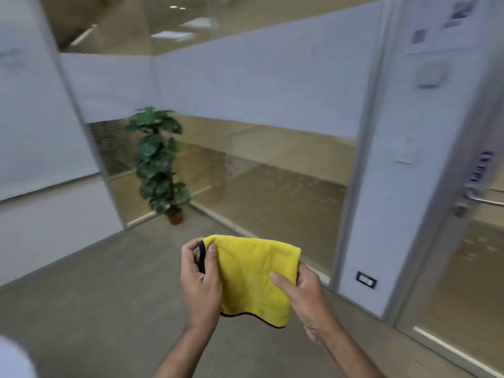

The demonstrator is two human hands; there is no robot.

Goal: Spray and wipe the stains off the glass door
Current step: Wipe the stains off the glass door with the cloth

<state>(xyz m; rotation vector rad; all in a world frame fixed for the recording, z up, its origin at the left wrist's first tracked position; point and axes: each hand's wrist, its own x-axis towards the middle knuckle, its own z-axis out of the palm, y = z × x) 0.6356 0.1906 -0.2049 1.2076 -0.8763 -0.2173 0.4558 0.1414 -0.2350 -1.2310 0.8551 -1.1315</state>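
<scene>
A yellow cloth with a black hem hangs folded between both hands at chest height. My left hand pinches its left edge with thumb and fingers. My right hand grips its right side, thumb lying across the front. The glass door stands at the far right, with a metal lever handle and a keypad lock above it. No spray bottle shows in view.
A potted green plant stands in the corner ahead. Glass partitions with a frosted band run across the back and left. A white column with a wall socket sits left of the door. Grey floor lies underfoot.
</scene>
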